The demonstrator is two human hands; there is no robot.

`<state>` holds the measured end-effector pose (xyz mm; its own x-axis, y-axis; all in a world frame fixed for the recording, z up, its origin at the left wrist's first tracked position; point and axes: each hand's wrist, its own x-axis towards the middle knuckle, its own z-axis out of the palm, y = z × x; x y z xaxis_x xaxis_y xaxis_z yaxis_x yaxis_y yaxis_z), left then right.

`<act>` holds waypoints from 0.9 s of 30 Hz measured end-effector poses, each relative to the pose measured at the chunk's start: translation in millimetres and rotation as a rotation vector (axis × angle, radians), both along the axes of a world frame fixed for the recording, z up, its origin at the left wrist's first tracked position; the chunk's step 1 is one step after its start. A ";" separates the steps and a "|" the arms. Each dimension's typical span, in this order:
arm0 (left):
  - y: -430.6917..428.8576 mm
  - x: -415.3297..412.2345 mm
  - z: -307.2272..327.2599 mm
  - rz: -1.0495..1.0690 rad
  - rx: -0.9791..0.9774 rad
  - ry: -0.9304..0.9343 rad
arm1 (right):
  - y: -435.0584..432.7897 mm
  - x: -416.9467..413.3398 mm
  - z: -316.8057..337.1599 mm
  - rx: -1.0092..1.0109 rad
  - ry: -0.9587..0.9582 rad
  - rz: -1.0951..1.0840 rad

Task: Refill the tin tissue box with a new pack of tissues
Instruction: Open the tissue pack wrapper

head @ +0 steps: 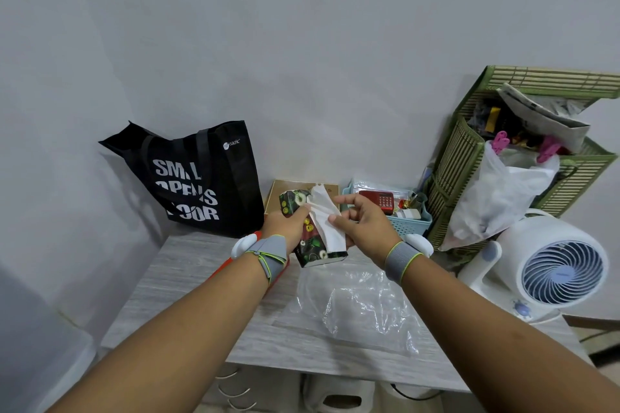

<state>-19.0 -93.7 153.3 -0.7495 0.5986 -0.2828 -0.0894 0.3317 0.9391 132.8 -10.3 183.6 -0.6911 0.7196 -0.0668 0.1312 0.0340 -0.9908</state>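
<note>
A dark tin tissue box (313,246) with a floral pattern is tilted above the grey table (188,281). My left hand (285,228) grips its left side. A white tissue (323,214) sticks out of the box's top face, and my right hand (360,221) pinches it between thumb and fingers. An empty clear plastic wrapper (355,305) lies flat on the table just below the box. Something red (221,266) shows under my left wrist, mostly hidden.
A black tote bag (194,177) leans on the wall at the back left. A tan box (302,187) sits behind my hands. A blue basket (407,224) holds a red calculator (377,201). A green woven basket (503,157) and a white fan (550,265) stand at right.
</note>
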 end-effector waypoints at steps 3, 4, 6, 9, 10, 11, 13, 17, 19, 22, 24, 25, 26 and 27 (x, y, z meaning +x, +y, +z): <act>-0.5 2.0 -2.4 -0.024 -0.003 -0.019 | 6.3 4.2 -14.3 -0.116 0.034 -0.101; -0.1 2.4 -6.6 -0.043 0.007 -0.033 | 9.4 5.4 -20.8 -0.120 0.013 -0.137; 2.0 1.9 -18.3 -0.072 0.025 -0.085 | 15.6 8.4 -33.1 -0.110 -0.090 -0.149; 19.1 -13.4 -71.1 -0.096 0.029 -0.211 | 17.7 13.0 -49.3 -0.258 -0.185 -0.013; 21.1 -12.3 -79.4 -0.099 0.024 -0.264 | 16.5 15.0 -55.2 -0.318 -0.179 0.022; 20.2 -8.4 -77.9 -0.103 0.028 -0.326 | 15.8 16.1 -59.5 -0.349 -0.163 0.030; 13.3 8.3 -56.8 -0.117 0.073 -0.440 | 20.0 18.9 -73.7 -0.356 -0.151 -0.011; 10.6 17.2 -77.2 -0.206 -0.039 -0.353 | 26.7 25.5 -104.3 -0.343 -0.194 -0.089; 14.0 14.8 -98.7 -0.254 -0.141 -0.266 | 30.3 26.8 -124.0 -0.355 -0.243 -0.095; 13.5 16.6 -116.7 -0.338 -0.300 -0.034 | 30.5 28.2 -149.6 -0.364 -0.283 -0.124; 12.6 17.0 -125.5 -0.350 -0.343 0.063 | 31.1 28.0 -165.0 -0.367 -0.325 -0.138; 15.4 14.5 -137.2 -0.357 -0.372 0.083 | 34.1 26.3 -179.2 -0.376 -0.354 -0.140; 16.7 14.4 -147.1 -0.368 -0.405 0.104 | 35.2 24.9 -194.1 -0.385 -0.382 -0.144; 15.1 14.5 -155.2 -0.380 -0.432 0.127 | 34.7 24.2 -206.2 -0.394 -0.401 -0.151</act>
<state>-4.5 -78.6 -1.9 -0.5493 0.6821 -0.4828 0.2148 0.6735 0.7072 157.0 24.4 -22.7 -0.4477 0.6764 -0.5848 0.4737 -0.3753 -0.7967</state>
